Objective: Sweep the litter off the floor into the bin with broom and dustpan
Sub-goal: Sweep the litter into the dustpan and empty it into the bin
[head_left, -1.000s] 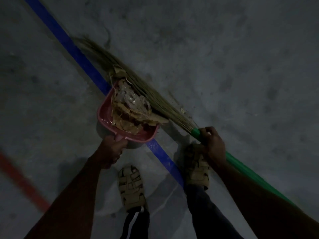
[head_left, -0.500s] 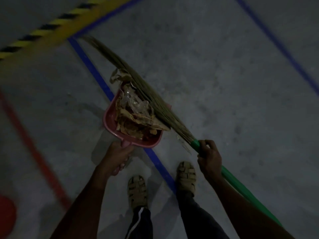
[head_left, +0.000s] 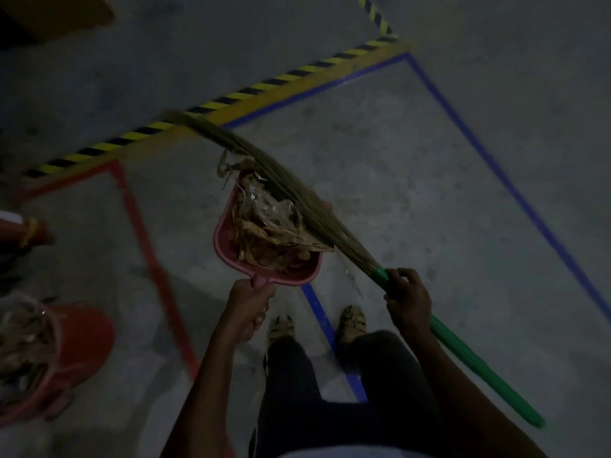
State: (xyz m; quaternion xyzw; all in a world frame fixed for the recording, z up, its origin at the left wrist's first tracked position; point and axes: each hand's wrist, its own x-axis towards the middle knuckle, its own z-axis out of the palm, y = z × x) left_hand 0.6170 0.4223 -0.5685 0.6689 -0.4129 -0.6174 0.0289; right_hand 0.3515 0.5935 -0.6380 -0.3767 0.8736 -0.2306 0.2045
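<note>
My left hand (head_left: 247, 307) grips the handle of a pink dustpan (head_left: 224, 241) held above the floor. The pan is heaped with dry leaves and clear plastic litter (head_left: 267, 226). My right hand (head_left: 408, 294) grips the green handle of a grass broom (head_left: 469, 353). Its straw bristles (head_left: 291, 190) lie across the right side of the litter, pressing on it. A red bin (head_left: 82, 345) stands at the lower left, with leaves and litter inside it.
Grey concrete floor carries yellow-black hazard tape (head_left: 231, 97), a red line (head_left: 148, 256) and blue lines (head_left: 502, 173). My two sandalled feet (head_left: 351, 322) stand by a blue line. A red object with a yellow band (head_left: 23, 231) sits at the left edge.
The view has swung left: the hazard tape, red line and red bin have come further into view. Both hands keep their grips, with the broom still lying across the loaded dustpan.
</note>
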